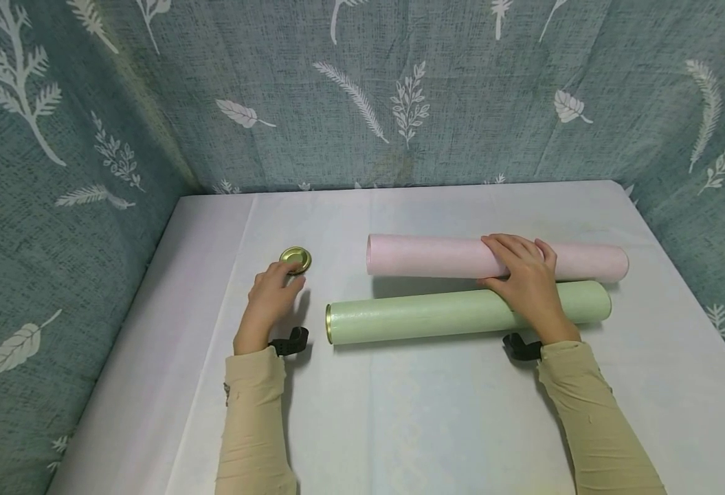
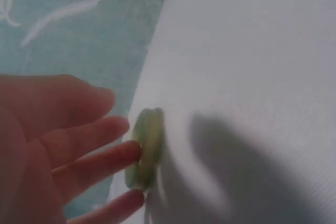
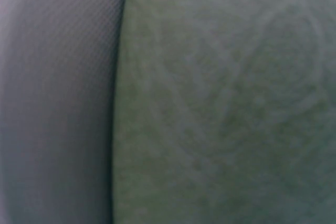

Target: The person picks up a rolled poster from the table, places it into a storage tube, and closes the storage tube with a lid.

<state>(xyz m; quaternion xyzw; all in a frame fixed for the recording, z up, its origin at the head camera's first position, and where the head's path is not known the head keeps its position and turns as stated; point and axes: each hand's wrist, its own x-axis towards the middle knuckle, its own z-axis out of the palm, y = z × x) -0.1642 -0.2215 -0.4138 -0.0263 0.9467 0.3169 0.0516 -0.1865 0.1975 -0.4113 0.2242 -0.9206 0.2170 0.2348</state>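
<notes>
In the head view, my left hand (image 1: 271, 295) reaches over a round gold metal lid (image 1: 295, 259) lying on the table. Its fingers are loosely extended at the near rim; the left wrist view shows the fingers (image 2: 100, 166) beside the blurred lid (image 2: 149, 148), one overlapping its edge. My right hand (image 1: 528, 282) grips a long pink tube (image 1: 430, 256), fingers over the top and thumb along the near side. Below that hand lies a pale green tube (image 1: 418, 317) with a gold rim at its left end. Green tube surface (image 3: 226, 98) fills most of the right wrist view.
A white cloth (image 1: 399, 419) covers the table. Grey-green curtains with white leaf prints (image 1: 449, 89) stand behind it and at both sides. A black wrist strap mount (image 1: 291, 342) sticks out from the left wrist, another (image 1: 521, 347) from the right.
</notes>
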